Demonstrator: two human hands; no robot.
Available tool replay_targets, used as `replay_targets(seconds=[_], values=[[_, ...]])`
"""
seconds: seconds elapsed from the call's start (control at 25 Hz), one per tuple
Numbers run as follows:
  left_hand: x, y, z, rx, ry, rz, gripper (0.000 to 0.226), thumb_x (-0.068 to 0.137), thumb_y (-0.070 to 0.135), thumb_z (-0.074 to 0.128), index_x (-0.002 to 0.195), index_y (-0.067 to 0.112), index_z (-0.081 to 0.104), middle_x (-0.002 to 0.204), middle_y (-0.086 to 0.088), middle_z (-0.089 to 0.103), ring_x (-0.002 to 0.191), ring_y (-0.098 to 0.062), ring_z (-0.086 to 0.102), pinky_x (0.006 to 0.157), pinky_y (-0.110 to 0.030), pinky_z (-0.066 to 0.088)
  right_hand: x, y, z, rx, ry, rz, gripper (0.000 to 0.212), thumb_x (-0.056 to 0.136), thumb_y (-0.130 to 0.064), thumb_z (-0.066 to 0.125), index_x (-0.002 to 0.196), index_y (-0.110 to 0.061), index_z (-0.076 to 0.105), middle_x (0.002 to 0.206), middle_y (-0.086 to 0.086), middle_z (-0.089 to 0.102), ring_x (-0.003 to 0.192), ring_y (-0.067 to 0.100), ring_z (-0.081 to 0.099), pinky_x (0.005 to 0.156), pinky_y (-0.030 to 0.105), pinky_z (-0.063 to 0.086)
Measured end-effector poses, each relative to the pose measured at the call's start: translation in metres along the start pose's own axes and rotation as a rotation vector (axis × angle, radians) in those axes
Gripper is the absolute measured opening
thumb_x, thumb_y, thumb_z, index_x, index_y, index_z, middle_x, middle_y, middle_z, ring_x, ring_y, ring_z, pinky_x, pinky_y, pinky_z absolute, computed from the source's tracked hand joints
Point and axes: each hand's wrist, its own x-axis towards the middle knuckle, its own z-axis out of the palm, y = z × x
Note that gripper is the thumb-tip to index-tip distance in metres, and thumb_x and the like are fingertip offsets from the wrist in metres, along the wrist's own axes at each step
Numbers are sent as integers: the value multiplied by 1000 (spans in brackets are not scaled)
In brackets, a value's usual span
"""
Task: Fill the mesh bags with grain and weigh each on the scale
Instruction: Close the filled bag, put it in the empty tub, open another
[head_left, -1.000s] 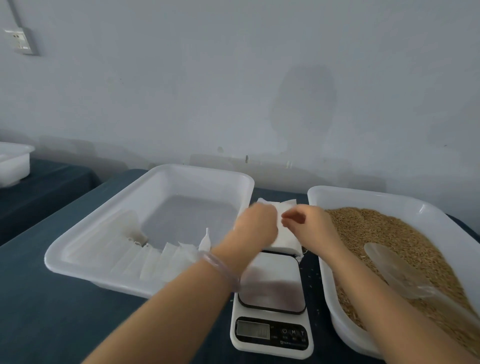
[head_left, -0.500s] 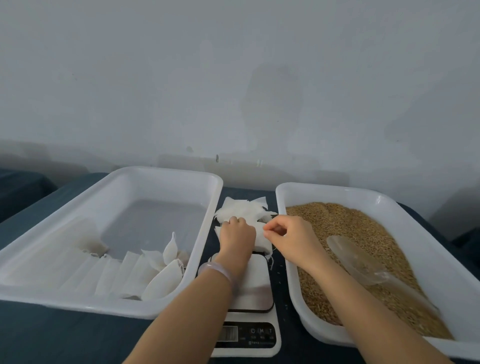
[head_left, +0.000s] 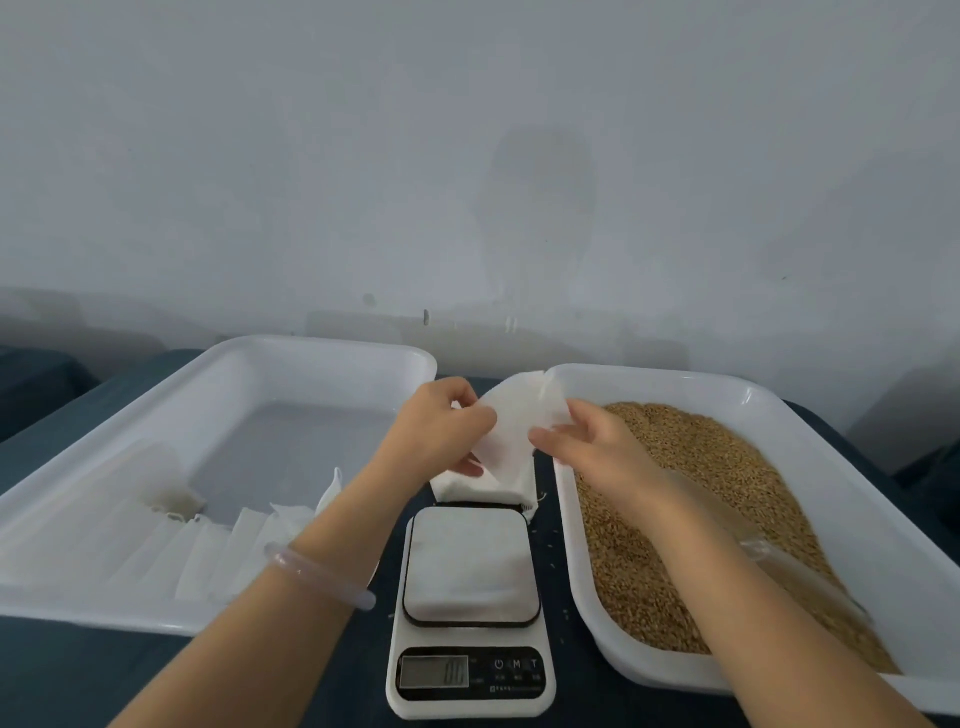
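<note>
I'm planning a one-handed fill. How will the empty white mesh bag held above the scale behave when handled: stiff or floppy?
Probably floppy: the mesh bag curves and folds between the left hand and right hand rather than lying flat. It is likely very light, since a light finger hold carries it. Its mouth will probably sag shut unaided, so one-handed filling looks awkward.

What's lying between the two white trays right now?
Head view: the scale nearest, a stack of mesh bags behind it, and a held bag above the stack.
</note>
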Motion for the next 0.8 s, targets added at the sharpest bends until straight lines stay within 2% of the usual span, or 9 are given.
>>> replay_targets(seconds=[0.08, 0.16, 0.24, 0.32, 0.44, 0.52, 0.64, 0.8], values=[[-8, -2, -2, -42, -36, -10, 9, 79, 1, 51, 76, 9, 51, 70, -7, 63, 53, -18, 65, 53, -31, 58, -2, -3, 4, 130, -17, 33, 19, 83, -26, 69, 99, -17, 66, 94, 2, 72, 85, 15, 68, 74, 33, 57], [-12, -5, -3, -103, -72, -26, 12, 80, -1, 52, 86, 9, 53, 76, -9, 65, 59, -17, 67, 54, -31, 57, -4, -5, 9, 177, 46, 13, 2, 83, -16, 69, 85, -15, 69, 83, 6, 71, 73, 17, 68, 64, 32, 58], [-14, -11, -3, -204, -185, -82, 13, 86, 7, 58, 100, 8, 59, 89, -10, 68, 74, -20, 69, 56, -30, 56, -6, -6, 11, 128, 44, -25, 10, 82, -11, 70, 74, -17, 71, 73, 2, 71, 66, 14, 66, 58, 28, 56], [-15, -16, -2, -260, -266, -132, 18, 93, 18, 57, 102, 4, 65, 92, -10, 70, 78, -20, 69, 61, -30, 56, -8, -10, 11, 33, 5, -49, 9, 80, -13, 73, 77, -21, 72, 72, -2, 72, 61, 8, 65, 56, 24, 54], [-13, -24, 1, -263, -229, -163, 22, 94, 18, 56, 97, -1, 67, 87, -13, 68, 76, -22, 66, 66, -33, 55, -11, -12, 11, -85, 36, -84, 18, 76, -23, 76, 88, -29, 65, 75, -6, 72, 61, 5, 64, 60, 23, 55], [-12, -26, 1, -274, -197, -162, 21, 90, 18, 63, 94, -2, 68, 84, -12, 69, 74, -22, 67, 65, -32, 55, -13, -11, 13, -126, 111, -148, 27, 71, -26, 80, 89, -31, 60, 80, -11, 70, 68, 0, 63, 62, 15, 50], [-15, -29, 2, -327, -144, -178, 21, 83, 16, 72, 92, -2, 68, 85, -12, 69, 75, -22, 69, 67, -36, 58, -14, -13, 15, -131, 185, -245, 31, 70, -20, 81, 87, -32, 59, 76, -13, 69, 70, -3, 61, 64, 7, 42], [-17, -36, 3, -383, -114, -216, 22, 78, 15, 75, 93, 2, 67, 89, -13, 69, 74, -21, 68, 67, -37, 57, -14, -15, 7, -197, 171, -274, 27, 76, -18, 77, 89, -35, 61, 73, -17, 70, 73, -4, 63, 65, 5, 42]])
